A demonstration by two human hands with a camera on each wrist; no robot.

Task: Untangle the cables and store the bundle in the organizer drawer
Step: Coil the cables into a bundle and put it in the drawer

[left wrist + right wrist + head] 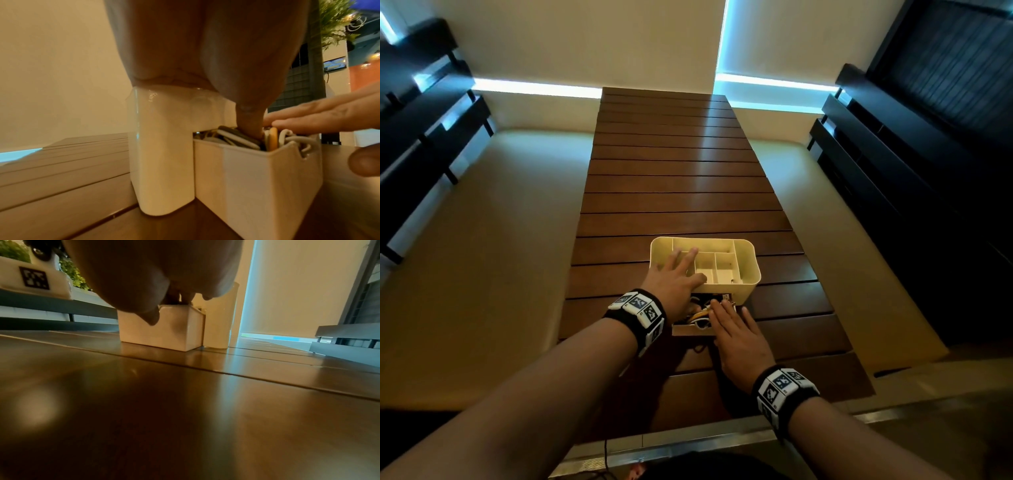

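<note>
A cream organizer [746, 263] stands on the slatted wooden table [674, 178], its drawer [690, 330] pulled out toward me. The drawer [257, 178] holds a bundle of white, grey and orange cables [236, 139]. My left hand [679, 274] lies flat on the organizer top, and its thumb [248, 123] presses down into the cables. With straight fingers, my right hand [734, 327] lies over the drawer's right side. One white loop [304, 146] hangs over the drawer's front notch. A dark cable end [700, 347] trails out in front. From the right wrist, the drawer front [160, 332] shows below my palm.
The organizer's open top compartments [719, 270] hold nothing that shows. Dark slatted benches [893, 178] flank the table on both sides. A thin black cord [606, 452] hangs at the near table edge.
</note>
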